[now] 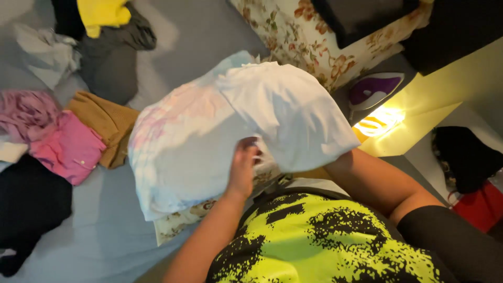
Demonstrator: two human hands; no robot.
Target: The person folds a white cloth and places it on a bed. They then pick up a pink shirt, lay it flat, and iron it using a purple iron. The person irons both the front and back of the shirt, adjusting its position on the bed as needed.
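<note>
From the head view I see my left hand (242,170) just below the middle of the frame, fingers curled shut on a bunched edge of a white garment (209,131). The cloth billows up and away from that grip: most of it spreads toward 10 and 11 o'clock of the hand, faintly tinted pink and blue, and a second lobe swells toward 1 and 2 o'clock. My right hand is hidden under that lobe; only the right forearm (377,183) shows, running in from 4 o'clock and vanishing beneath the fabric, so I cannot tell whether those fingers are closed or apart.

The garment hangs above a grey bedsheet (94,236) that fills the left half of the frame. A floral cloth (183,220) peeks out just under the garment's lower edge, at about 7 o'clock of the left hand. Well apart at 9 o'clock lie a pink shirt (68,149) and, touching it, a tan garment (107,123). A black garment (31,204) sits at 8 o'clock near the frame edge. At 11 o'clock, far off, a dark grey piece (110,63) carries a yellow cloth (102,13) on top. A floral pillow (314,39) lies at 1 o'clock, and a purple and white iron (374,89) rests at 2 o'clock beside it.
</note>
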